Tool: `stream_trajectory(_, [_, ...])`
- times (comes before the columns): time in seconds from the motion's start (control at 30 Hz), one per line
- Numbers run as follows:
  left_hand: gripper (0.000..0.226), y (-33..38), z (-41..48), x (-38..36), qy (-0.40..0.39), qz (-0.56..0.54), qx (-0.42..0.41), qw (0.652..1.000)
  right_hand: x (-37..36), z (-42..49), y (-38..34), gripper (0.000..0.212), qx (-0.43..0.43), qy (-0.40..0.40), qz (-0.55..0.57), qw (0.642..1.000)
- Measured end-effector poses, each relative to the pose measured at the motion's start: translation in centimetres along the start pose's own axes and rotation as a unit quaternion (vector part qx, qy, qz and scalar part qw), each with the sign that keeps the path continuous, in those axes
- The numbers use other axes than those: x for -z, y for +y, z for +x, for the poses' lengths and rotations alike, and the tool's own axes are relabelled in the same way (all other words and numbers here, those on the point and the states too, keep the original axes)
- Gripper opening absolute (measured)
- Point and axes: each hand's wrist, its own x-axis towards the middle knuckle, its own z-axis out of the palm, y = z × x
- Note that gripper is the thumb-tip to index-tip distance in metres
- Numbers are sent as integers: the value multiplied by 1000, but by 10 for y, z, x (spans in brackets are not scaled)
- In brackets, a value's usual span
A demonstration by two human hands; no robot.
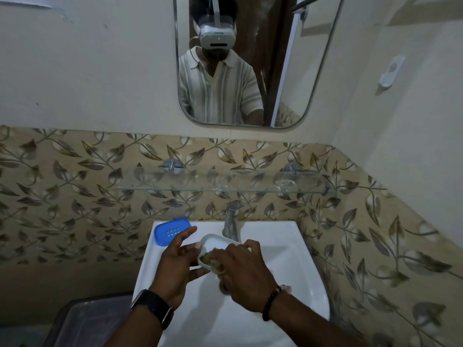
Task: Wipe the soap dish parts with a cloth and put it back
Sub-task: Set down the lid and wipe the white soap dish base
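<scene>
While the left hand (179,259) holds the white tray (215,242) over the sink (288,259), with the thumb on its rim and fingers under it, the right hand (246,274) grips a brownish cloth (213,262) and presses it into the tray. The blue insert (171,231) lies on the back left corner of the sink, just beside the left fingertips. A tap (231,221) stands close behind the tray. Above it are a glass shelf (225,181) on leaf-pattern tiles and a mirror (240,71), which shows a person in a striped shirt with a headset. A white hook (390,71) sits on the right wall, and a lidded box (92,321) stands at the lower left.
</scene>
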Motion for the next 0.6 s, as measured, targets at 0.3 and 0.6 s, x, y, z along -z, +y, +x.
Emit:
stream_trajectory(0.3, [18,16,-5,15,-135,307,-61,940,46,-2,39,34,-79,-81,356,928])
stream_trajectory(0.6, [18,3,-10,-4,-100,264,-127,951,37,1,26,41,-202,276,405,848])
